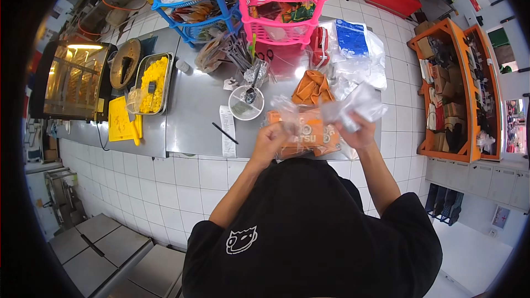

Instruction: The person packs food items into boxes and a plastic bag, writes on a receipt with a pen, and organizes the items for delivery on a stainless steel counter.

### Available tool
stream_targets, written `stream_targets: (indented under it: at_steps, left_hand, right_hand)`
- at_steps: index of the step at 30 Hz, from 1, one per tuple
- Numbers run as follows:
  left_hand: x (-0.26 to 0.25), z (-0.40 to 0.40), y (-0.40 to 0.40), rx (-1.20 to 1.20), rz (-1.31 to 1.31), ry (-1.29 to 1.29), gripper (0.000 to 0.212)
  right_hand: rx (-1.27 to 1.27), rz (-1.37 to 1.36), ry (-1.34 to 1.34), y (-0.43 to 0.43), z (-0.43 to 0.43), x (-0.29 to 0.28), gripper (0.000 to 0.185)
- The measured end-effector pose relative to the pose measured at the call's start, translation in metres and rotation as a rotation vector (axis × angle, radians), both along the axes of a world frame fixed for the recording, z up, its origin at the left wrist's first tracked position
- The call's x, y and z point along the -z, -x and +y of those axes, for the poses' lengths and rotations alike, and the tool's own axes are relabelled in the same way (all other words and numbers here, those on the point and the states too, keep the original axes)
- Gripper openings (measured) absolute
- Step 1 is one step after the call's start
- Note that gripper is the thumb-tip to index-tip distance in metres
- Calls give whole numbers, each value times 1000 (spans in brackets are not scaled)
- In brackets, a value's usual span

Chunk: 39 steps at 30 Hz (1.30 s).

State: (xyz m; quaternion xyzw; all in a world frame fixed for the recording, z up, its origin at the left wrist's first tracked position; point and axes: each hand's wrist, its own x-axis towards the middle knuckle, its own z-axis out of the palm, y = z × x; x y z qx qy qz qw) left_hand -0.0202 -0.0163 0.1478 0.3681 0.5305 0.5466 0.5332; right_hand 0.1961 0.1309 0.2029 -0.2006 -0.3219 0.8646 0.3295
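Observation:
My left hand [275, 138] has its fingers closed on a clear plastic bag [285, 105], blurred by motion. In my right hand [357, 132] is a crumpled clump of clear plastic bags [356, 107], raised above the table's right part. Between and below the hands lies an orange printed packet [308, 132] in clear plastic, near the table edge. Just behind it sits an orange folded bag [312, 87]. Left of my left hand are a white divided bowl [246, 102] with a black utensil in it, a long paper receipt [227, 132] and a black pen [225, 133].
A pink basket rack [283, 20] and a blue one [194, 20] stand at the back, filled with packets. More plastic bags [358, 66] lie at the right. A steel tray of yellow food [153, 85], a yellow cutting board [123, 120] and a lit display case [74, 80] are at the left.

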Motion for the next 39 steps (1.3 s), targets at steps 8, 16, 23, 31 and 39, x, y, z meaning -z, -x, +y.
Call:
stream_targets:
  at_steps: [8, 16, 23, 31, 39]
  left_hand:
    - [-75, 0, 1, -337, -424, -333, 13]
    - [-24, 71, -34, -311, 961, -349, 26]
    - [-33, 100, -56, 93, 1000, 54, 34]
    - [-102, 45, -17, -172, 228, -96, 18]
    - [-102, -14, -11, -153, -13, -332, 19]
  right_hand:
    - [-393, -574, -957, 63, -6, 31, 23]
    - [-264, -670, -1325, 31, 38, 53, 30]
    - [-561, -1521, -1217, -43, 72, 56, 38]
    - [-150, -461, -863, 40, 31, 56, 25]
    - [-400, -149, -1147, 46, 2, 15, 25]
